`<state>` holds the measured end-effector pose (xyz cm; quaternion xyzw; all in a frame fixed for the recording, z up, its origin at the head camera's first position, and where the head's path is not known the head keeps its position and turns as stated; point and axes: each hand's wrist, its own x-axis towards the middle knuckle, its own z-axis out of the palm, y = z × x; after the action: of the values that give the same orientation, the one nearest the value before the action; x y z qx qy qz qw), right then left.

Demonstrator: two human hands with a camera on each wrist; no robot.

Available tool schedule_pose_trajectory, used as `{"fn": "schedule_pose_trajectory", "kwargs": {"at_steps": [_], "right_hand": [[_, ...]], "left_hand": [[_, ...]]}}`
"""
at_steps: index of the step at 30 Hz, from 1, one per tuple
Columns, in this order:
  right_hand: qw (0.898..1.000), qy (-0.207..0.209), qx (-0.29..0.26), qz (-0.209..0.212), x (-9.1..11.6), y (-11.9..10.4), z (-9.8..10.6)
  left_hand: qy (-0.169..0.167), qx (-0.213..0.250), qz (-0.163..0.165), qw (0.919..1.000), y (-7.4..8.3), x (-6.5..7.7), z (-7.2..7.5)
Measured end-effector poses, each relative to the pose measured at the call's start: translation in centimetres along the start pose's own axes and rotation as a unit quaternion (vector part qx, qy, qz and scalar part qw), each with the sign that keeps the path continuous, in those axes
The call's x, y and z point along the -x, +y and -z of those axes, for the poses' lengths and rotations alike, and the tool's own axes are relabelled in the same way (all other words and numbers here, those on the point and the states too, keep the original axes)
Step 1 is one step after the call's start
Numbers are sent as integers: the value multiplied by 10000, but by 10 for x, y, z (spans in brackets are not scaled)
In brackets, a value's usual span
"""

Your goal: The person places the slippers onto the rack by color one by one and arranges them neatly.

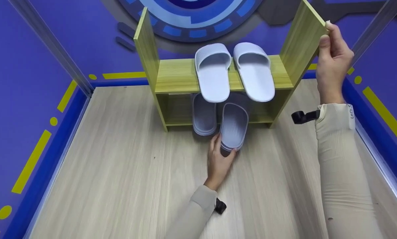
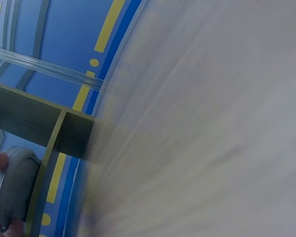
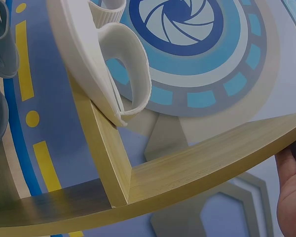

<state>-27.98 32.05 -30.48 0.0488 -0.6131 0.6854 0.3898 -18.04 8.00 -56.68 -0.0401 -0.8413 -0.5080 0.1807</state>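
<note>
A small wooden shoe rack (image 1: 177,78) with two shelves stands against the back wall. My left hand (image 1: 219,162) grips the heel end of a grey slipper (image 1: 234,126) at the lower shelf, thumb on one side and fingers on the other. Beside it lies a second grey slipper (image 1: 204,116), its heel jutting past the shelf front. At the upper right, my right hand (image 1: 334,64) pinches the top front corner of the rack's right side panel (image 3: 212,153). Two white slippers (image 1: 215,79) rest side by side on the upper shelf, heels overhanging its edge. The grey slippers' toes are in shadow.
Light wood-grain flooring (image 1: 125,166) extends in front of the rack. Blue walls with yellow marks enclose it on the left, back and right, and a metal post (image 1: 52,46) rises at the back left corner.
</note>
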Motion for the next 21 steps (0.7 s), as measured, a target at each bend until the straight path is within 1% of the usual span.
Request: {"fn": "schedule_pose_trajectory", "kwargs": {"at_steps": [4, 7, 14, 18, 21], "right_hand": [[10000, -18, 92, 21, 2, -3, -1], [10000, -16, 67, 32, 2, -3, -1], [9997, -30, 237, 66, 3, -5, -2], [9999, -52, 126, 70, 1, -2, 0], [10000, -50, -58, 62, -2, 3, 2]], "left_hand": [[-14, -108, 83, 9999, 1, 0, -2], [35, -195, 136, 9997, 3, -1, -4], [169, -147, 201, 9995, 3, -2, -10], [250, -147, 210, 9994, 2, -4, -14], [338, -159, 210, 9991, 2, -5, -18]]}}
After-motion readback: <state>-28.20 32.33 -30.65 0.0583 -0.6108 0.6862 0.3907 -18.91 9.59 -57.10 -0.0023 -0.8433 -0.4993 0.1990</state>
